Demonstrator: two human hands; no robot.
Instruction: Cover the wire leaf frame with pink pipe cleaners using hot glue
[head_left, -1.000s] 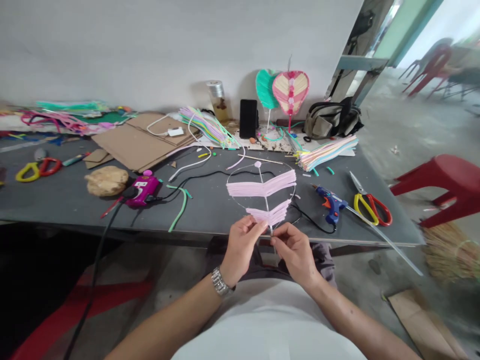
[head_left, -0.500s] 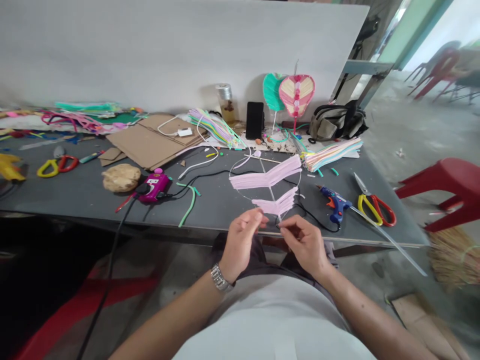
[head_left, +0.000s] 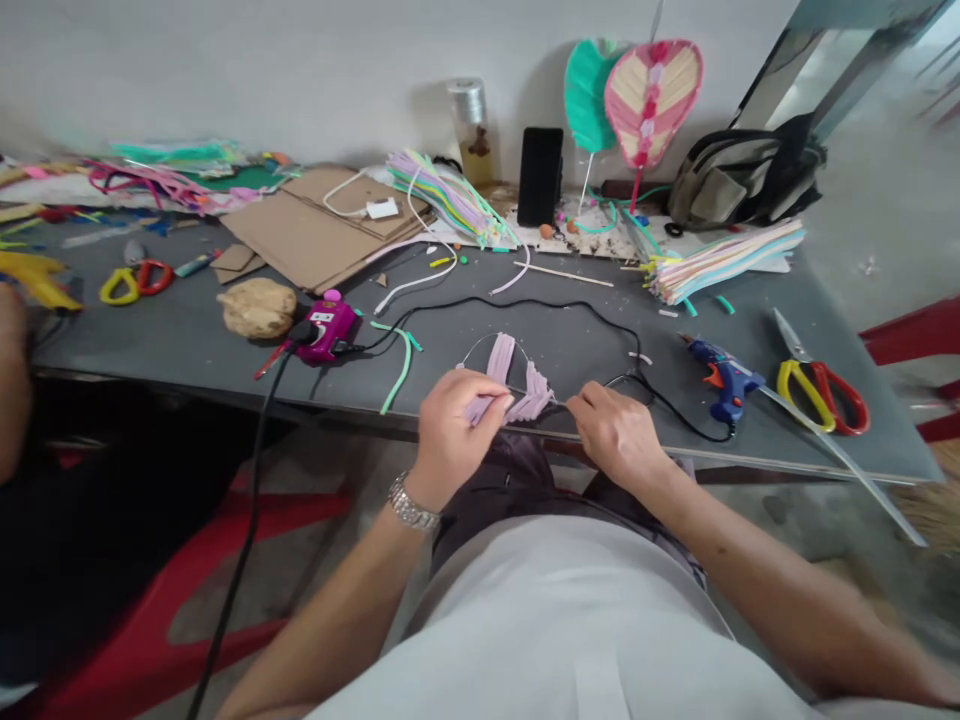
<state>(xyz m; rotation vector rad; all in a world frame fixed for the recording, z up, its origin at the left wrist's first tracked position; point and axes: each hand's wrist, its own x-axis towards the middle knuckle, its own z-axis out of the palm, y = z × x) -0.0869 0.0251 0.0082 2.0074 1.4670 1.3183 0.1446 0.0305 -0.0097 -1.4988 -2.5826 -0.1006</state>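
Observation:
A wire hoop with pale pink straw rows, the pink fan frame (head_left: 517,385), lies tipped nearly flat over the table's front edge. My left hand (head_left: 454,425), with a metal watch on the wrist, is closed on the lower pink straws. Just right of it, my right hand (head_left: 611,430) pinches the frame's thin stick at the bottom. Both hands hover above my lap, in front of the dark table (head_left: 187,335).
A blue glue gun (head_left: 720,375) and yellow-red scissors (head_left: 821,385) lie right of my hands. A purple glue gun (head_left: 326,330), its black cord, green straw pieces and cardboard lie left. Straw bundles (head_left: 720,262), a phone, a bottle, two finished fans (head_left: 637,90) and a bag stand at the back. Another person's arm shows at far left.
The pink fan frame has tipped from upright and face-on to nearly flat and edge-on. My hands stayed on its lower end. My view swung down and right.

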